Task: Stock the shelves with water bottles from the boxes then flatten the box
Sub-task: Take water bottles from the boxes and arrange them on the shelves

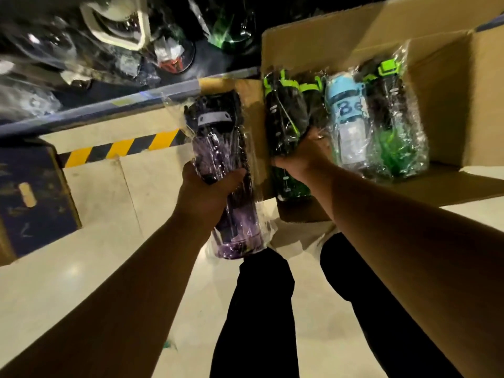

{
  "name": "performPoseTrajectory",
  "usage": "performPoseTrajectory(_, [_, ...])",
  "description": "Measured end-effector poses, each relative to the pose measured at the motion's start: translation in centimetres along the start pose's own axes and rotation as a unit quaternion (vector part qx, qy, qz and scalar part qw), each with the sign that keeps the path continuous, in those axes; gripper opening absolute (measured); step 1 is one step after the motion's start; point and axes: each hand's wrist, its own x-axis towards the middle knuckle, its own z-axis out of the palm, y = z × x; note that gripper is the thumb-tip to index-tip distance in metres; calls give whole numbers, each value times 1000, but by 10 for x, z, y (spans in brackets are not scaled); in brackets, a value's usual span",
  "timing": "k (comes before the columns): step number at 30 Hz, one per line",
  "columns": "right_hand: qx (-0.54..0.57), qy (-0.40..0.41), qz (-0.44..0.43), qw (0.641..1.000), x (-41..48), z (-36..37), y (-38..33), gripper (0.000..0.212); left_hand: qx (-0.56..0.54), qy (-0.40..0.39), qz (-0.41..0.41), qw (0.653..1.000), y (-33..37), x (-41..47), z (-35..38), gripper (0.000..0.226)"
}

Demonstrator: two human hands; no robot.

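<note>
A purple bottle (pixel 218 132) is clasped in the left grip (pixel 210 184) over the floor (pixel 109 186), a green bottle (pixel 283 115) in the right grip (pixel 302 151) inside the box (pixel 436 77), and either may be dropped through slick wrapping

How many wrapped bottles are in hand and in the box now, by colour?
Purple bottle: 1, in the left hand
Green bottle: 3, one in the right hand, one partly hidden beside it
Light blue bottle: 1, in the box
Total: 5, leaving out the blurred shelf
</note>
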Motion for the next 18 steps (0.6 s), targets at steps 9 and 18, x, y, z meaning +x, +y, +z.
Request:
performPoseTrajectory(9, [262,-141,-24,954,-64,-60,-10,67,5,-47,8,999,21,-29,-12,51])
performPoseTrajectory(18, [277,-294,-26,914,-210,-146,-37,78,-111,-27,-8,993,84,-140,-81,48])
